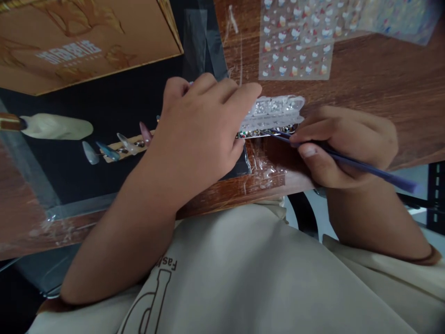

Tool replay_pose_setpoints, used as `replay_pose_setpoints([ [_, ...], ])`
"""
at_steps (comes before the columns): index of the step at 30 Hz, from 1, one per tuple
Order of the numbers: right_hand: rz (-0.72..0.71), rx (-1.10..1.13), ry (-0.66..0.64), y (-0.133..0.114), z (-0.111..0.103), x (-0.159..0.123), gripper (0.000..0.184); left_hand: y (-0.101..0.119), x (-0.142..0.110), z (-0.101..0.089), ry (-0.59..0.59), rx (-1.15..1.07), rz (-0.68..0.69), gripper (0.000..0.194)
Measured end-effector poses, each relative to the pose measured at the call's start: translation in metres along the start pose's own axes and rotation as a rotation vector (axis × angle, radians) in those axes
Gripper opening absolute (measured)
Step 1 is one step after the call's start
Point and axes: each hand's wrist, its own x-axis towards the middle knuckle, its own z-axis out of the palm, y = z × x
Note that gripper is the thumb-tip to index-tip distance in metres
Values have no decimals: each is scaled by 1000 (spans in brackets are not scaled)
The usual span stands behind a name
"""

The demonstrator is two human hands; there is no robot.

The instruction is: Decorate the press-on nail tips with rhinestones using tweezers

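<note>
My left hand (pixel 200 127) is closed around the left end of a clear plastic rhinestone case (pixel 276 107). The case is tilted, and small sparkling stones show in its compartments, with multicoloured ones along the near edge. Thin purple tweezers (pixel 373 171) are pinched between the thumb and fingers of my right hand (pixel 351 144). Their tips reach in among the stones at the near side of the case. Left of my left wrist, several false nail tips (pixel 128 144) in blue, clear and pink stand on a light strip, partly hidden by that hand.
A black mat (pixel 69 171) with taped edges lies on the wooden table (pixel 365 65). An orange-gold box (pixel 86 37) stands at the back left. A pale tapered object (pixel 57 126) with a brown end lies nearer. Sticker sheets (pixel 295 51) lie at the back right.
</note>
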Motion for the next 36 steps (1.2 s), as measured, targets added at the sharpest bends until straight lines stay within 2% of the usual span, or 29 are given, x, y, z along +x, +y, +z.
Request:
replay_pose_setpoints([
  [11,24,-28,-19,-1,0,-1,7,1,0,-3,-33,-18,-13,50],
  [17,-17,-10,-31,3,-1,-2,10,1,-1,-2,-23,-23,-16,49],
  [36,9,28,21,1,3,-3,10,1,0,-2,-11,-23,-11,50],
])
